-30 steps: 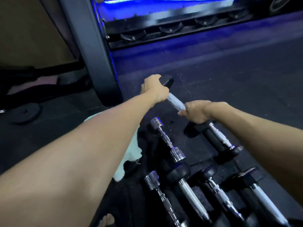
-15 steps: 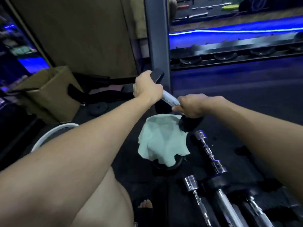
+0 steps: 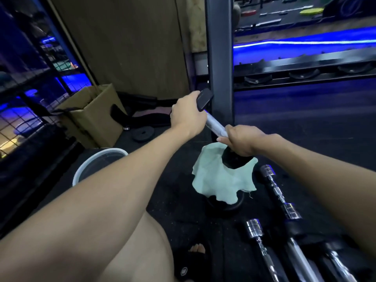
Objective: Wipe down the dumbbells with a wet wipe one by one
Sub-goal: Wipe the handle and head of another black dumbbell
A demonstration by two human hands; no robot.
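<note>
dumbbell (image 3: 215, 125) gripped by left hand (image 3: 188, 116) and right hand (image 3: 242, 140) | green cloth (image 3: 221, 180) beneath | rack post (image 3: 220, 58) behind, bucket (image 3: 97, 165) left

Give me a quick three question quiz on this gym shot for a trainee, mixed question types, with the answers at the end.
1. True or false: the green cloth is in the right hand.
2. Which grips the far end of the dumbbell? A) left hand B) right hand C) neither
3. Fill in: the white bucket stands on the floor to the ____ of the cloth.

Key
1. False; it lies draped over a dark object on the floor, under the dumbbell's near end, and neither hand holds it.
2. A; the left hand wraps the far end, the right hand holds the bar nearer the person.
3. left
</note>
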